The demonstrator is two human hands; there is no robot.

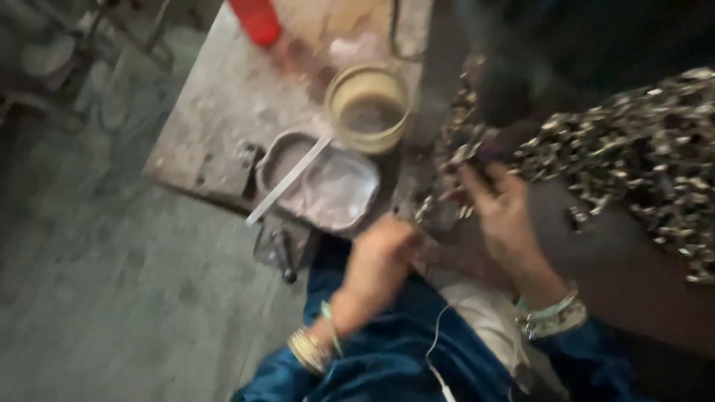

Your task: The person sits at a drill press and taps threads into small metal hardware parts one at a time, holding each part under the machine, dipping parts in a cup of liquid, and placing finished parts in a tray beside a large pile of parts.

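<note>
The view is blurred. My left hand (378,262), with bangles at the wrist, is curled into a fist at the edge of a dark cloth (596,246); I cannot tell whether it grips the cloth. Fingers spread, my right hand (500,212) lies flat on the same cloth, beside a part densely covered with shiny sequin work (633,160). Just left of my hands a grey metal tray (277,152) holds pale paste, and a thin white stick (287,181) leans across it.
A round glass bowl (369,104) with a yellowish rim stands behind the tray on a worn grey slab (223,112). A red container (257,18) is at the slab's far edge. Grey stone floor (97,283) lies to the left. My blue garment (387,357) fills the bottom.
</note>
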